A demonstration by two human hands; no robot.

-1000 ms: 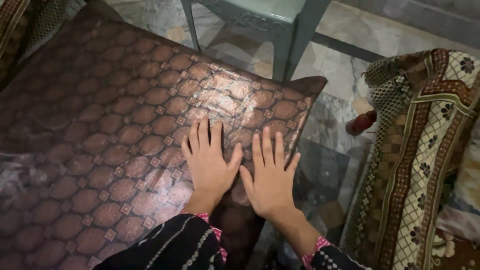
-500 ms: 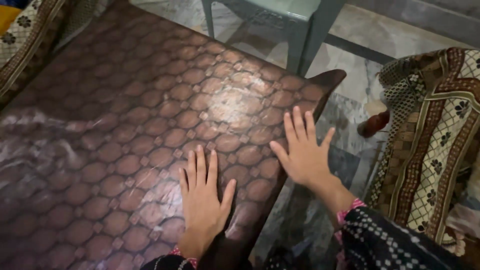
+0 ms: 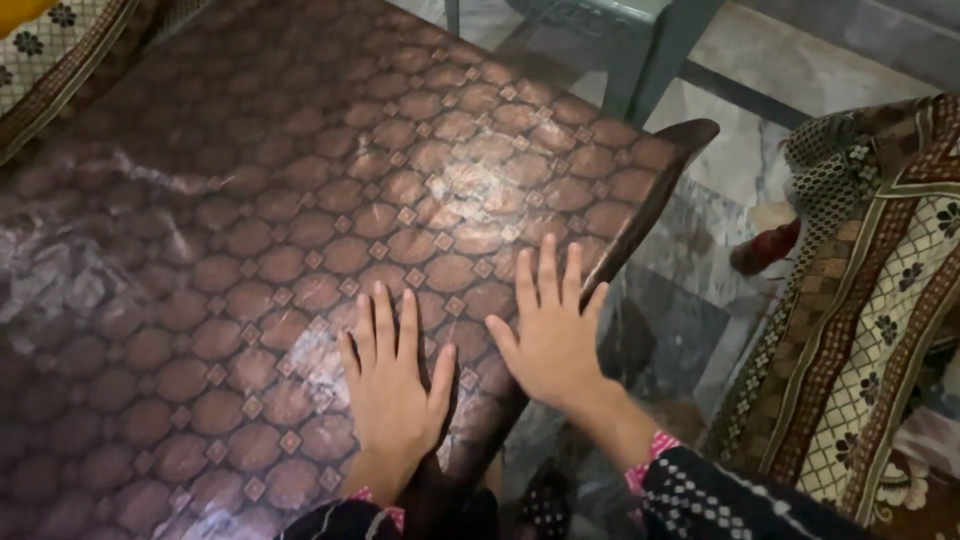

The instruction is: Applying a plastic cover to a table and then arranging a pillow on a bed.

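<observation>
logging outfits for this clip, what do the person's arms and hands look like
Both hands, left and right, are bare: no gloves, and no rings or watch that I can see. The sleeves are dark, black with small white dots and line patterns, and end in pink patterned cuffs at the wrists. The left sleeve barely shows.

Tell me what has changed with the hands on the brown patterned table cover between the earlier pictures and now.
The right hand, which had swung out toward the table's right edge half a second ago, has come back in beside the left hand, much as a second ago. Both lie flat, fingers spread, on the glossy brown table cover; nothing was gripped or let go. The left hand hardly moved. The green chair and patterned sofa cover stayed put.
</observation>
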